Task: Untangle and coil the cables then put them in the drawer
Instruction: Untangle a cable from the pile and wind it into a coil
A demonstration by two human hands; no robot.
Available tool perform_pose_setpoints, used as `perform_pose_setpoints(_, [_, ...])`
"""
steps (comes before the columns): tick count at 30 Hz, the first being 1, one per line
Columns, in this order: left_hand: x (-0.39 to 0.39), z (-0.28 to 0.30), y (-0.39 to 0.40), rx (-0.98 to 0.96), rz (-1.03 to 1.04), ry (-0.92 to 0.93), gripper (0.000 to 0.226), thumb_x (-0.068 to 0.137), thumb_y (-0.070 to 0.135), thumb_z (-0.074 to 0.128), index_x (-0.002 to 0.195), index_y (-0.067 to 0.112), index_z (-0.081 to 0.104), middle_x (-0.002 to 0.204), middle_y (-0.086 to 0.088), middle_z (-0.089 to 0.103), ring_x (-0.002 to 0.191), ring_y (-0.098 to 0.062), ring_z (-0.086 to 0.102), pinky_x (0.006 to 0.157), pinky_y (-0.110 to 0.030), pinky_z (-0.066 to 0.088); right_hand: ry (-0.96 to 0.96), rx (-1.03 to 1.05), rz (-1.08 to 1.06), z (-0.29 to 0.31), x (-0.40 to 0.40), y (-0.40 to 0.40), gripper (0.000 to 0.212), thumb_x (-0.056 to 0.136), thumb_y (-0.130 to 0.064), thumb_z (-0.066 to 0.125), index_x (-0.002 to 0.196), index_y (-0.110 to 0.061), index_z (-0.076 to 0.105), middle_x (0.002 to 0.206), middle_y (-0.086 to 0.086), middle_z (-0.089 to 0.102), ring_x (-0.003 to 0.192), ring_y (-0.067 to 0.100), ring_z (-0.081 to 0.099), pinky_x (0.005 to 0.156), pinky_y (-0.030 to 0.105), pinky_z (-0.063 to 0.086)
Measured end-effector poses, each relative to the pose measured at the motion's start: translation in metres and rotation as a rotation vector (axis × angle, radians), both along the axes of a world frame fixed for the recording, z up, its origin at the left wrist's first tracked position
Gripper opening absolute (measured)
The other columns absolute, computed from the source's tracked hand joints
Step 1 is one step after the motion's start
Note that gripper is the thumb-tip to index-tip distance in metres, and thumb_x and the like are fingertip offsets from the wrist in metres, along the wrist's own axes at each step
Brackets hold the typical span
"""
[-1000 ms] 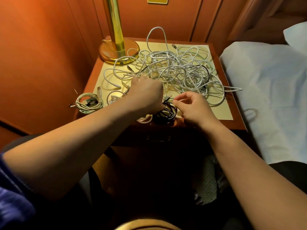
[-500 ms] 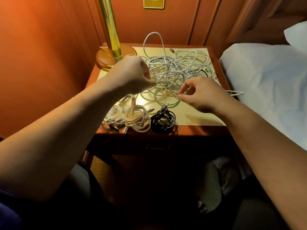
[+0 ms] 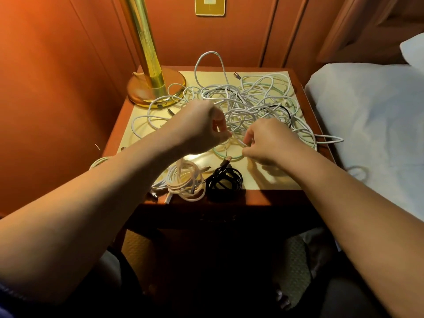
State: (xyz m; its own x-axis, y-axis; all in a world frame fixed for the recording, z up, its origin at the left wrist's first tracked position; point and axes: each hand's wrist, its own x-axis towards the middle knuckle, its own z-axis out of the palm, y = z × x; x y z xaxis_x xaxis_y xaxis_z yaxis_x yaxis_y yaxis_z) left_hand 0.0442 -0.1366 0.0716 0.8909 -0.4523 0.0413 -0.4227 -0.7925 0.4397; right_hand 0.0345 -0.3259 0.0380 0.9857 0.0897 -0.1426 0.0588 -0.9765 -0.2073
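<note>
A large tangle of white cables [image 3: 250, 106] sprawls across the middle and far part of the nightstand [image 3: 307, 104], lying on a pale yellow mat [image 3: 270, 180] that covers most of its top; one loop stands up at the back and another strand trails off the right edge toward the bed [image 3: 371, 115]. Both of the person's hands work at the near edge of the tangle. The left hand [image 3: 202, 127] has its fingers curled, the fingertips pinching a white strand at the tangle's front. The right hand [image 3: 268, 141], just beside it, also has its fingers curled and pinches a thin white strand between thumb and forefinger. Near the front edge of the nightstand lie finished coils: a white coiled cable [image 3: 185, 182] and, touching it on the right, a black coiled cable [image 3: 224, 180] with a connector sticking up. Another pale coil [image 3: 101, 160] shows partly behind the left forearm at the left edge. A brass lamp [image 3: 151, 72] stands at the far left corner of the nightstand, its base touched by a few white strands. The drawer front below the top is in deep shadow, too dark to make out.
</note>
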Motion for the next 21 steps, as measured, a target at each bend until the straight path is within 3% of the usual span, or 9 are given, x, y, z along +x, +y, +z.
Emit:
perform_pose_setpoints(4, [0.002,-0.010,0.000,-0.037,0.020,0.077,0.017,0.091,0.030,0.076,0.106,0.023,0.072,0.088,0.014,0.064,0.079,0.001,0.060,0.061,-0.015,0.044,0.017,0.196,-0.015,0.002,0.000,-0.007,0.011,0.085,-0.031,0.073,0.078,-0.022,0.070,0.079,-0.003,0.070,0.076,0.015,0.066,0.072,0.035,0.058])
perform_pose_setpoints(8, [0.005,-0.012,0.005,-0.076,0.028,0.120,0.032,0.090,0.028,0.077,0.120,0.027,0.068,0.103,0.010,0.069,0.093,-0.007,0.065,0.082,-0.026,0.056,-0.020,0.455,-0.049,0.004,0.001,-0.016,0.020,0.085,-0.034,0.069,0.075,-0.017,0.068,0.067,-0.007,0.064,0.067,0.019,0.063,0.073,0.045,0.062])
perform_pose_setpoints(11, [0.008,-0.013,0.006,-0.094,0.035,0.105,0.043,0.089,0.032,0.077,0.130,0.033,0.063,0.112,0.011,0.068,0.106,-0.008,0.063,0.097,-0.032,0.054,-0.054,0.620,-0.056,0.008,-0.001,-0.019,0.035,0.083,-0.043,0.060,0.073,-0.010,0.066,0.056,-0.006,0.056,0.059,0.020,0.057,0.071,0.054,0.060])
perform_pose_setpoints(14, [0.007,-0.014,0.003,-0.139,-0.009,0.123,0.064,0.087,0.041,0.077,0.145,0.046,0.049,0.130,0.006,0.067,0.119,-0.009,0.061,0.105,-0.033,0.048,-0.066,0.750,-0.024,0.016,-0.002,-0.015,0.039,0.083,-0.043,0.053,0.065,-0.010,0.061,0.059,0.000,0.052,0.062,0.023,0.053,0.068,0.057,0.053])
perform_pose_setpoints(17, [0.008,-0.015,-0.003,-0.142,-0.045,0.102,0.064,0.087,0.043,0.077,0.146,0.045,0.050,0.144,0.003,0.061,0.130,-0.013,0.058,0.110,-0.037,0.046,-0.013,0.939,0.035,0.024,-0.004,-0.011,0.027,0.086,-0.032,0.047,0.064,-0.020,0.057,0.068,-0.001,0.054,0.070,0.019,0.051,0.069,0.044,0.047])
perform_pose_setpoints(21, [0.012,-0.017,-0.008,-0.127,-0.030,0.050,0.050,0.094,0.040,0.071,0.141,0.035,0.056,0.138,0.004,0.065,0.125,-0.014,0.061,0.097,-0.026,0.042,0.013,1.210,0.124,0.031,-0.008,-0.014,0.023,0.088,-0.021,0.040,0.067,-0.018,0.046,0.065,-0.001,0.049,0.067,0.016,0.048,0.080,0.034,0.050])
